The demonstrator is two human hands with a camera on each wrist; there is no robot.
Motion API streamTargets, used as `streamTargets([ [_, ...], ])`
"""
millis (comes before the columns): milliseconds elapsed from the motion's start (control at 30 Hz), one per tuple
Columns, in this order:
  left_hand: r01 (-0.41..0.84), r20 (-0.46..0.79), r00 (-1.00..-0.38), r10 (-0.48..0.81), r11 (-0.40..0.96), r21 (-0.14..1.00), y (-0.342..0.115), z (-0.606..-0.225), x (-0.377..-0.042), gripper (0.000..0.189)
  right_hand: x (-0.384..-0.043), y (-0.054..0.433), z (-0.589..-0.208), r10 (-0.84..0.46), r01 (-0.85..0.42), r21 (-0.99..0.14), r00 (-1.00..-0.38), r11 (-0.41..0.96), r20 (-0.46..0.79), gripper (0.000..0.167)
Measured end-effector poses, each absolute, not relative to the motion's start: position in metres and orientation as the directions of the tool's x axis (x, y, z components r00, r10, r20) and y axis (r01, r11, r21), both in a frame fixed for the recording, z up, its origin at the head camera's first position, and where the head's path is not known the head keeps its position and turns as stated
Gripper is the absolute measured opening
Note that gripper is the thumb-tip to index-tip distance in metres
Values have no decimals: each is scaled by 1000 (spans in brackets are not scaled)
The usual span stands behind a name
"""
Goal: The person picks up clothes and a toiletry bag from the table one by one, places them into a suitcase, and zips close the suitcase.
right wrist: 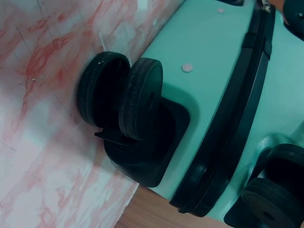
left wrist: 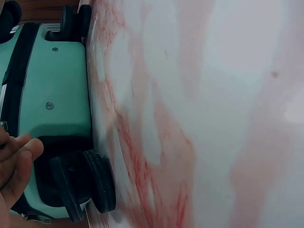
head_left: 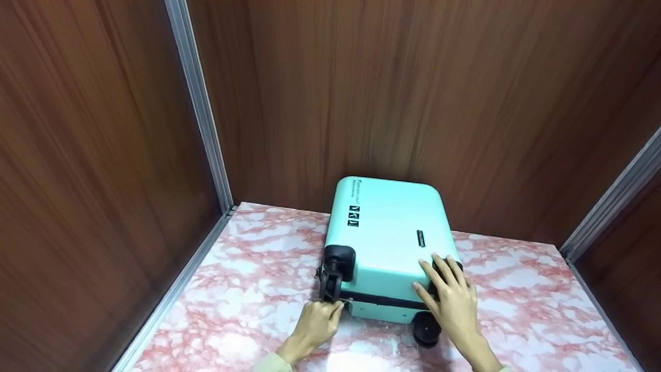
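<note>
A mint-green hard-shell suitcase (head_left: 387, 222) lies flat, its wheeled end towards me. My left hand (head_left: 319, 321) is at the near left corner and pinches the small metal zipper pull (head_left: 348, 300) on the black zipper band (head_left: 382, 299). In the left wrist view the fingers (left wrist: 21, 154) of that hand curl beside the band, just above a black double wheel (left wrist: 80, 185). My right hand (head_left: 454, 302) rests with spread fingers on the near right corner, over a wheel housing. The right wrist view shows the zipper band (right wrist: 232, 123) but not that hand.
The suitcase lies on a pink-and-white marbled surface (head_left: 258, 279). Brown wood-grain panels (head_left: 361, 93) stand behind it and at both sides, with metal strips (head_left: 201, 103) at the corners. A black wheel (head_left: 426, 328) sticks out at the near right.
</note>
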State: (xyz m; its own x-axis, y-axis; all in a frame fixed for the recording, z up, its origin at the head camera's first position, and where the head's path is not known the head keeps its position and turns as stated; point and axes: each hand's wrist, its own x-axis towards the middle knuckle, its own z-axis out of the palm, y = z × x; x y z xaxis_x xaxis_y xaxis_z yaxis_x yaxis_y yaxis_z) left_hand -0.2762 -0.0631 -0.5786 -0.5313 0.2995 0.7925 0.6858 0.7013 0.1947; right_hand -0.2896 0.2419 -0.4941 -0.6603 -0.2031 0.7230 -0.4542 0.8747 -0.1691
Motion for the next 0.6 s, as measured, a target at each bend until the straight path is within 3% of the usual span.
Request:
streamTargets([
  [600, 714, 830, -485, 275, 673, 194, -74, -579, -277, 32, -290, 245, -496, -224, -462, -129, -632, 877, 742, 59],
])
